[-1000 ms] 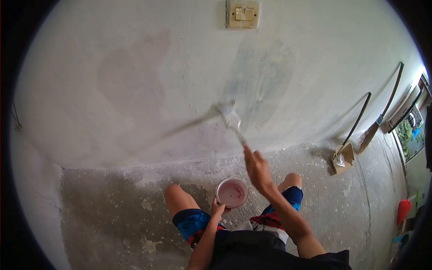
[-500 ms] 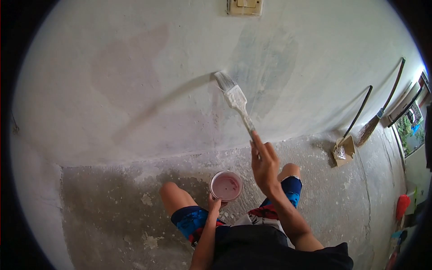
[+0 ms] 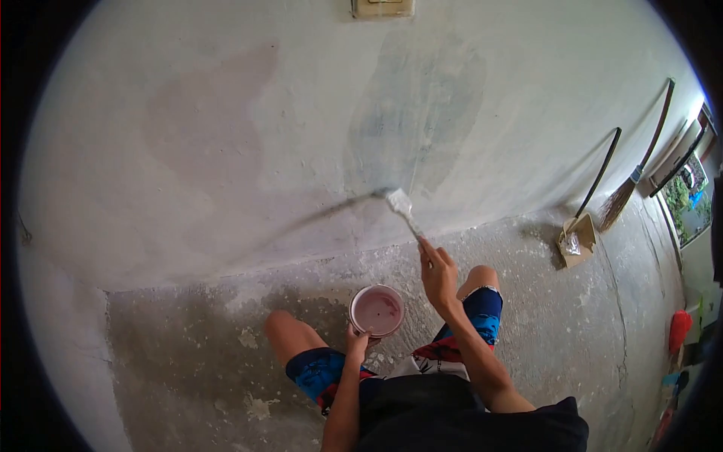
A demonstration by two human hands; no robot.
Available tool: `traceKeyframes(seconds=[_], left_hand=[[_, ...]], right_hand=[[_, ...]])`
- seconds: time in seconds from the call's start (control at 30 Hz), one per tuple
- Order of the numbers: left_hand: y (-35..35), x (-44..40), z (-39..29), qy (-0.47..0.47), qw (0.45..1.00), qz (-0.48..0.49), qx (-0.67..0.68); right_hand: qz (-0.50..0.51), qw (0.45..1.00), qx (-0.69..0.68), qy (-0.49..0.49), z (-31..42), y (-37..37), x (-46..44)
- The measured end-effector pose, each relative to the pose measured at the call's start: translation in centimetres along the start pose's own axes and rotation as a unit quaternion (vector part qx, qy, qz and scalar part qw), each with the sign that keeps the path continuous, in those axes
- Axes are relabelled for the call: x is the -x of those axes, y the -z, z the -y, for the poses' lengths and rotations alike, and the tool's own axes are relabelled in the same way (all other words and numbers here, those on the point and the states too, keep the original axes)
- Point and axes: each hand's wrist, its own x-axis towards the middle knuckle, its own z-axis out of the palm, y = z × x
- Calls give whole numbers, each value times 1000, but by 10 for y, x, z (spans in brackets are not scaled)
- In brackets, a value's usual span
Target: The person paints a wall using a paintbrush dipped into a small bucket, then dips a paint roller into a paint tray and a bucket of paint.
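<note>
Right hand (image 3: 439, 277): my fingers are closing firmly around the handle end of a flat, white-coated paintbrush (image 3: 399, 202). The brush is slanting up and leftward from my grip, its bristle end meeting the lower part of a pale, off-white plastered wall (image 3: 301, 113), above the wall's bottom edge. Its dark shadow is running left from the bristles.

Left hand (image 3: 358, 343): I am gripping a round, pinkish-white tub (image 3: 376, 289) at its near left rim, thumb at the rim; my other fingers are mostly hiding. The tub is sitting between my bare knees, mouth up, showing pale pink liquid (image 3: 376, 315) inside and a redder smear on its right inner side. Whether its base is touching the floor, I cannot tell.

Surroundings: a large grey, damp-looking patch (image 3: 452, 98) is spreading over the wall above the brush; a fainter pinkish patch (image 3: 203, 120) is lying to its left. A cream, rectangular switch plate (image 3: 383, 7) is showing above. On the speckled grey concrete floor (image 3: 542, 339), near its right-hand stretch of wall edge, a tan dustpan (image 3: 585, 230) with a long black handle is holding something clear and crumpled (image 3: 572, 243). Just beside it, a brown-bristled broom (image 3: 620, 207) is leaning against the wall.
</note>
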Motion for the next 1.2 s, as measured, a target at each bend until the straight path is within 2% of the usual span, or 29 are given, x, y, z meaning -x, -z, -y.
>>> traceKeyframes(seconds=[0.07, 0.23, 0.33, 0.37, 0.47, 0.5, 0.57, 0.63, 0.7, 0.73, 0.8, 0.83, 0.9, 0.93, 1.0, 1.03, 1.07, 1.1, 1.13, 1.17, 1.2], left_hand=[[-2, -1, -1, 3, 1000, -3, 19], [-2, 0, -3, 1, 1000, 4, 15], [-4, 6, -5, 5, 1000, 7, -8], [-6, 3, -8, 5, 1000, -8, -14], [-4, 1, -5, 11, 1000, -11, -10], [-8, -2, -8, 10, 1000, -10, -9], [-11, 1, -5, -61, 997, -8, -51], [-7, -5, 4, -61, 997, -4, -56], [-4, -17, 17, -127, 991, -3, -49], [-12, -14, 12, -122, 991, -5, -51], [-38, 8, -12, -160, 986, -33, -22], [-53, 17, -26, -159, 987, -31, -24], [-71, 33, -47, -193, 979, -39, -54], [-49, 3, -23, -290, 925, -66, -237], [-64, 16, -37, -303, 917, -63, -250], [-75, 22, -48, -321, 910, -61, -256], [-81, 28, -57, -385, 860, -69, -329], [-90, 34, -63, -386, 858, -67, -331], [-104, 42, -68, -365, 887, -42, -280], [-112, 45, -73, -343, 910, -15, -231], [-110, 34, -63, -393, 885, -11, -248]], right_hand=[[-45, 999, -4, 29, 14, 21, -3], [-49, 996, 0, 75, -29, -14, 17], [103, 994, 38, -18, -66, -49, 34], [101, 994, 35, -14, -69, -49, 38], [170, 981, -17, -95, -60, -14, 57], [169, 981, -16, -93, -53, 4, 53], [186, 972, -129, -61, -39, 45, 54], [275, 952, -110, -77, -14, 89, 40], [366, 929, -50, -30, -19, 102, 40], [368, 928, -51, -34, -23, 99, 46], [414, 908, 41, 53, -36, 79, 60], [413, 908, 41, 51, -40, 68, 65], [387, 901, 144, 134, -44, 46, 72], [388, 901, 141, 130, -45, 41, 71], [323, 927, 118, 151, -46, 35, 66], [320, 929, 118, 148, -45, 33, 69], [323, 928, 150, 107, -43, 31, 73], [326, 926, 180, 67, -41, 29, 76], [322, 927, 178, 67, -39, 27, 76], [348, 929, 126, -4, -37, 23, 77], [376, 921, 76, -74, -37, 24, 78]])
